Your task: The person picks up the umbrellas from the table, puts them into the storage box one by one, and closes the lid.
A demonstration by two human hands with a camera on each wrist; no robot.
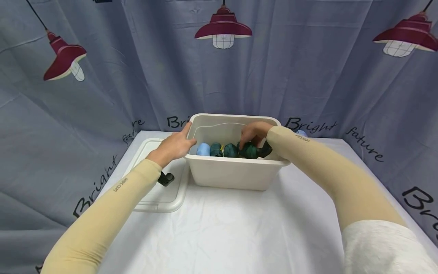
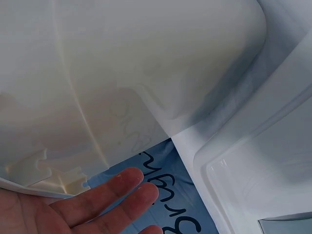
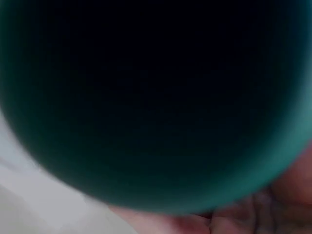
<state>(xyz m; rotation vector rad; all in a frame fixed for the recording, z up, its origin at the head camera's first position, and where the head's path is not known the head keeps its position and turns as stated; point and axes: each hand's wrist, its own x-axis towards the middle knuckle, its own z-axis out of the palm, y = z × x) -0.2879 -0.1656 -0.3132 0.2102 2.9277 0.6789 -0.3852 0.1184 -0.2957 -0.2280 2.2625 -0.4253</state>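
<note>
Plainly, the risk lies in the crowding: the dark green roll (image 1: 249, 150) sits packed at the right end of a row of rolls inside the cream bin (image 1: 232, 175), so pulling or pushing it could drag its neighbours, such as the light blue roll (image 1: 203, 149), out of line, or tip the light bin. The right hand (image 1: 254, 134) reaches into the bin with fingers curled down over the dark green roll, gripping it. The left hand (image 1: 175, 146) rests against the bin's left rim, fingers fairly straight, thumb on the edge, beside the clear lid (image 1: 161, 198) on the white table (image 1: 239, 228).
</note>
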